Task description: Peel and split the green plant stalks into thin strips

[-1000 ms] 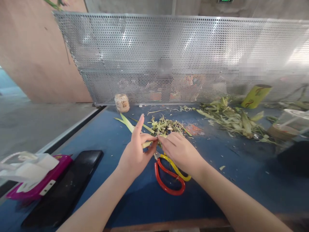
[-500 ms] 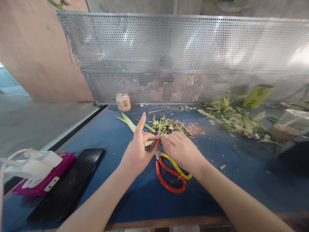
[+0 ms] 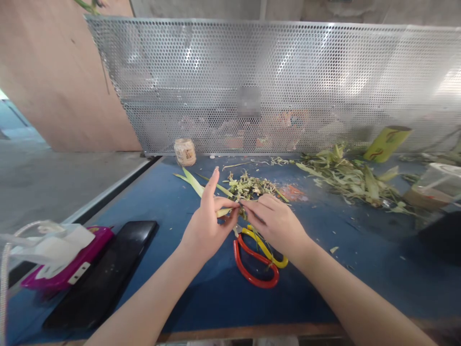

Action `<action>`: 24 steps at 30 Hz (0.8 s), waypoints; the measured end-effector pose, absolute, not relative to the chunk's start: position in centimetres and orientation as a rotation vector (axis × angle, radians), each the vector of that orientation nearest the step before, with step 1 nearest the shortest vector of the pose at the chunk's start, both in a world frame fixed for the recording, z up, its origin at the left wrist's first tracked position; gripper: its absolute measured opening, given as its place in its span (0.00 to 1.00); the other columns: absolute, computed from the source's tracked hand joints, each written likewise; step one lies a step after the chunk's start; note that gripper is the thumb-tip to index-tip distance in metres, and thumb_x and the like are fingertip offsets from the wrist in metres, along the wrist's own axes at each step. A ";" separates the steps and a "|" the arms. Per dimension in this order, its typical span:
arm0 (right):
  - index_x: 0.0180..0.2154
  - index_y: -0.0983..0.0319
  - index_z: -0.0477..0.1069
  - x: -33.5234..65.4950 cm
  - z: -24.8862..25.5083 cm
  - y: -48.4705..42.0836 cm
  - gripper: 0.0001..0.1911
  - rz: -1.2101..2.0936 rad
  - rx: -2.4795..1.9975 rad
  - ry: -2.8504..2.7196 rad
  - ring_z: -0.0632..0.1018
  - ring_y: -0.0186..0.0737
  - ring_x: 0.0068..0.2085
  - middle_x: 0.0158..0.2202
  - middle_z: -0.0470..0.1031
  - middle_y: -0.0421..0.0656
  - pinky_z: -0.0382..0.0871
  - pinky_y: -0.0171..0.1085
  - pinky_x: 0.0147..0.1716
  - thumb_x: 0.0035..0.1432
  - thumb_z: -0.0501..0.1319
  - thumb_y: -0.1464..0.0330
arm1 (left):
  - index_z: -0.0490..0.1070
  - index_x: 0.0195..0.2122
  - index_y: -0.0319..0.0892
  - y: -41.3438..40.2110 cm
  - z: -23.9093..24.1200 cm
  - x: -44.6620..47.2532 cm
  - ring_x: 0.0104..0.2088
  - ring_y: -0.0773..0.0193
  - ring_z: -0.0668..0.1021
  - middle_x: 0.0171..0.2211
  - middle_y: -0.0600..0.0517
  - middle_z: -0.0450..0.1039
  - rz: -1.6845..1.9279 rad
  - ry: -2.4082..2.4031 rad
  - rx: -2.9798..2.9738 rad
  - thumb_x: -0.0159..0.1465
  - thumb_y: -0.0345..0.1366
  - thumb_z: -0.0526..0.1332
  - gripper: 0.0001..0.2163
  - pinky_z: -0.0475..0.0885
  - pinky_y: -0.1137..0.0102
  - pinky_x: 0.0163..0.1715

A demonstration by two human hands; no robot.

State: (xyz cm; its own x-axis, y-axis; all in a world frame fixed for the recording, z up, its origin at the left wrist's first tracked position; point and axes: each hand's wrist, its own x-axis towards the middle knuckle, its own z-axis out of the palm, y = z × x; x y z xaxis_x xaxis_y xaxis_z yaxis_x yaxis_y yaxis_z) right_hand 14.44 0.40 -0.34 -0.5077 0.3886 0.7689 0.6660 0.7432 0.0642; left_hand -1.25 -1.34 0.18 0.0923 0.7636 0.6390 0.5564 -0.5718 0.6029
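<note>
My left hand (image 3: 207,223) is closed in a pinch, its index finger raised. Between its thumb and fingers runs a pale green leaf strip (image 3: 223,212), and a longer green leaf blade (image 3: 193,181) sticks out behind the hand to the left. Fingertip to fingertip with it, my right hand (image 3: 275,221) is also pinched; whatever it grips there is too small to make out. Below the hands lie scissors (image 3: 257,278) with one red and one yellow handle, their blades mostly hidden. A heap of small green plant scraps (image 3: 250,185) is just beyond my fingers.
Dry leaves (image 3: 353,175) are piled at the right, near a yellow-green tube (image 3: 387,144) and a clear plastic cup (image 3: 437,185). A twine-wrapped jar (image 3: 185,152) stands back left. A black phone (image 3: 103,274) and magenta power strip (image 3: 70,269) lie left. A perforated metal screen (image 3: 216,72) closes the back.
My right hand's fingertips have drawn slightly apart from my left fingertips, and the fingers have straightened a little. My left hand keeps its pinch in nearly the same place.
</note>
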 end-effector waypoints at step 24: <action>0.34 0.62 0.70 14.7 -0.4 0.9 0.07 -0.037 -0.851 -2.084 0.71 0.36 0.34 0.29 0.71 0.43 0.68 0.35 0.35 0.55 0.54 0.73 | 0.38 0.60 0.45 -1.3 0.6 -1.3 0.28 0.66 0.78 0.31 0.54 0.75 1.406 1.397 2.017 0.54 0.35 0.60 0.36 0.75 0.72 0.30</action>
